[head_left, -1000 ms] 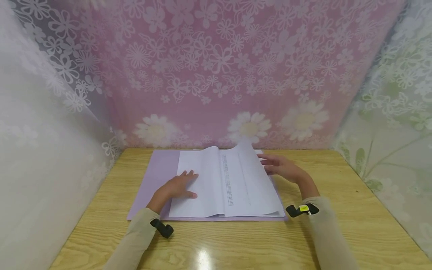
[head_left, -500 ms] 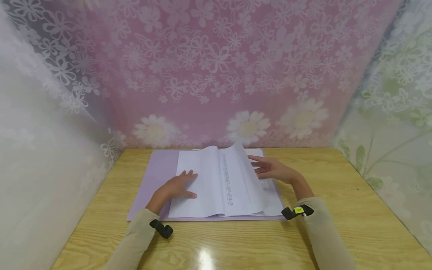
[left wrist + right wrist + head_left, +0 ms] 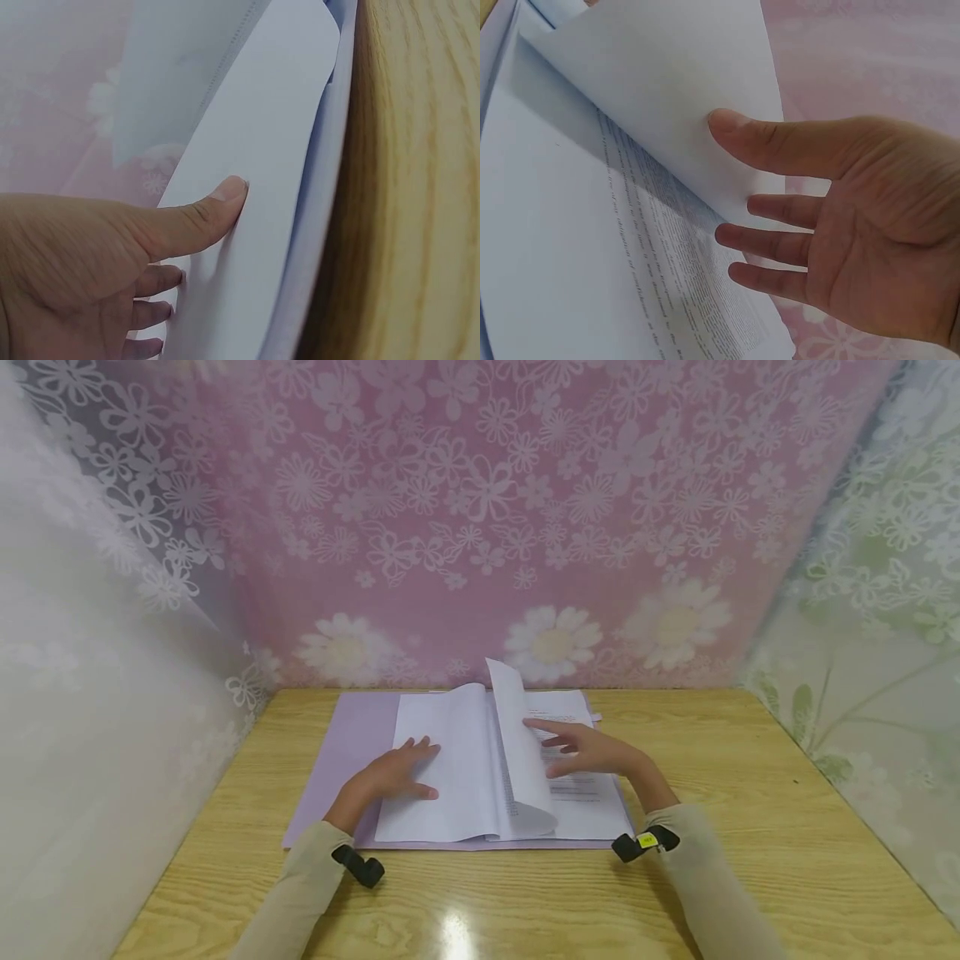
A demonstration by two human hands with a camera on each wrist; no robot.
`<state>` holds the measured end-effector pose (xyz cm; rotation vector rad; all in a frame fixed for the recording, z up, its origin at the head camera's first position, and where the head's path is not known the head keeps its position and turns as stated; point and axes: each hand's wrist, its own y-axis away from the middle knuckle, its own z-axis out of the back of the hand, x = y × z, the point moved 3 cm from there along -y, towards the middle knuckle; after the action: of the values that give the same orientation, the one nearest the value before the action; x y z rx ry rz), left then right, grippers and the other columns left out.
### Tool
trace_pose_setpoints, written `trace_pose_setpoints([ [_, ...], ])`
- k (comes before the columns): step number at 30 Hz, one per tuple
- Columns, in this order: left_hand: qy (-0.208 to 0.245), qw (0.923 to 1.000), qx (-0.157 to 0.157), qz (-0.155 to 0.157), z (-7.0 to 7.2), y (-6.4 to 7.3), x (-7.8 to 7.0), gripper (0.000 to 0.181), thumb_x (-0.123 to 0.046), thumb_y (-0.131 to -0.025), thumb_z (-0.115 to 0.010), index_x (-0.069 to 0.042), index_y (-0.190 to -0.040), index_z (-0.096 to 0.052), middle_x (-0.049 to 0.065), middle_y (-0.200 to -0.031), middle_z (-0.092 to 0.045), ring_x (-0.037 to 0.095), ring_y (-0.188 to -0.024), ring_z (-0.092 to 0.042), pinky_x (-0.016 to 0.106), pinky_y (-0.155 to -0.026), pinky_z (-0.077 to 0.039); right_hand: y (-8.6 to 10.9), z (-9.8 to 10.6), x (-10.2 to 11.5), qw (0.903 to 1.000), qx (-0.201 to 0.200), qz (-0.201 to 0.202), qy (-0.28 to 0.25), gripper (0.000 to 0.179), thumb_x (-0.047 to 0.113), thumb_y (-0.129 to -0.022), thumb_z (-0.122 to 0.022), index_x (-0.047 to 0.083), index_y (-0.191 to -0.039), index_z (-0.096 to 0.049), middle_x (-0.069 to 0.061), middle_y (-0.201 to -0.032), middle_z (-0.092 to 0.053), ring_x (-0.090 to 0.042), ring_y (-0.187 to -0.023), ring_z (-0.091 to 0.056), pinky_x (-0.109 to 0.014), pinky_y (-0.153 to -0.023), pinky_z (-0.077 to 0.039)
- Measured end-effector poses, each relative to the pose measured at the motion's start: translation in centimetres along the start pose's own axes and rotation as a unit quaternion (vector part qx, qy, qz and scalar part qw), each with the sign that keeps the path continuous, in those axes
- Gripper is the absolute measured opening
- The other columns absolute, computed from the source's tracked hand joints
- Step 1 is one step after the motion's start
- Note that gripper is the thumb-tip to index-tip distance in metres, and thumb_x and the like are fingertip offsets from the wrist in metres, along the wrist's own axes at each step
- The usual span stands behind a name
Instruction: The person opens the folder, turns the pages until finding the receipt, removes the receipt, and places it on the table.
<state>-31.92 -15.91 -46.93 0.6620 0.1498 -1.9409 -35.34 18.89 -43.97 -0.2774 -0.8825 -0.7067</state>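
Observation:
A light purple folder [image 3: 367,714] lies spread on the table with white paper sheets in it. My left hand [image 3: 393,777] rests with its fingers spread on the blank left-hand page [image 3: 450,777]; the left wrist view shows the thumb [image 3: 225,196] flat on that paper. One sheet [image 3: 521,735] stands raised and curled over the middle of the folder. My right hand [image 3: 592,750] is at the raised sheet's right side, fingers extended, with fingertips right at its back in the right wrist view. Below it, a printed page [image 3: 667,247] is exposed on the right side.
The wooden table [image 3: 480,902] extends around the folder. Behind it rises a pink flowered curtain [image 3: 450,568], with pale flowered cloth [image 3: 877,652] on the right and more at left. Each sleeved wrist carries a black strap with a camera.
My right hand has moved left, and the raised sheet has swung left with it and stands steeper. More of the printed page beneath shows. My left hand stays where it was.

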Motion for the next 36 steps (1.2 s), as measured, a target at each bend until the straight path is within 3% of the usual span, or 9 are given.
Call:
trace_pose_setpoints([
  [6, 0.010, 0.9999, -0.003, -0.004, -0.1, -0.2, 0.3, 0.081, -0.034, -0.093, -0.075, -0.007, -0.158, -0.036, 0.020, -0.168, -0.023, 0.045, -0.156, -0.016, 0.064, -0.123, -0.021, -0.6, -0.9, 0.0, 0.9998, 0.003, -0.004, 0.018, 0.087, 0.026, -0.091, -0.078, 0.019, -0.163, -0.029, -0.013, -0.169, -0.025, -0.045, -0.143, -0.045, -0.066, -0.115, -0.035],
  [12, 0.033, 0.9989, -0.034, -0.006, 0.2, -0.4, 0.5, 0.057, -0.026, -0.107, -0.052, -0.005, -0.158, -0.036, 0.022, -0.165, -0.030, 0.046, -0.154, -0.022, 0.061, -0.123, -0.023, -1.0, -1.8, 0.2, 0.9990, -0.002, -0.018, 0.042, 0.087, 0.027, -0.089, -0.081, 0.016, -0.161, -0.034, -0.012, -0.167, -0.031, -0.043, -0.142, -0.047, -0.063, -0.115, -0.038],
  [18, 0.062, 0.9959, -0.064, 0.014, 0.3, -0.5, 0.4, 0.054, -0.031, -0.112, -0.038, -0.006, -0.159, -0.035, 0.021, -0.162, -0.036, 0.043, -0.151, -0.032, 0.057, -0.123, -0.027, -1.4, -2.6, 0.4, 0.9964, -0.013, -0.022, 0.081, 0.085, 0.029, -0.087, -0.082, 0.017, -0.159, -0.039, -0.011, -0.165, -0.036, -0.040, -0.146, -0.042, -0.058, -0.117, -0.039],
  [27, 0.076, 0.9932, -0.085, 0.023, 0.1, -0.9, 0.7, 0.058, -0.038, -0.112, -0.036, -0.008, -0.161, -0.029, 0.019, -0.165, -0.032, 0.041, -0.152, -0.031, 0.057, -0.124, -0.026, -1.8, -3.6, 1.1, 0.9928, -0.027, -0.013, 0.116, 0.082, 0.029, -0.086, -0.083, 0.019, -0.157, -0.042, -0.006, -0.164, -0.039, -0.033, -0.153, -0.033, -0.056, -0.121, -0.033],
  [36, 0.082, 0.9923, -0.087, 0.033, -0.1, -0.7, 0.0, 0.069, -0.045, -0.108, -0.043, -0.005, -0.162, -0.026, 0.019, -0.167, -0.027, 0.038, -0.155, -0.025, 0.054, -0.126, -0.022, -2.0, -4.3, 2.0, 0.9926, -0.018, -0.009, 0.120, 0.078, 0.027, -0.089, -0.080, 0.016, -0.157, -0.042, -0.012, -0.163, -0.040, -0.037, -0.151, -0.035, -0.058, -0.120, -0.033],
])
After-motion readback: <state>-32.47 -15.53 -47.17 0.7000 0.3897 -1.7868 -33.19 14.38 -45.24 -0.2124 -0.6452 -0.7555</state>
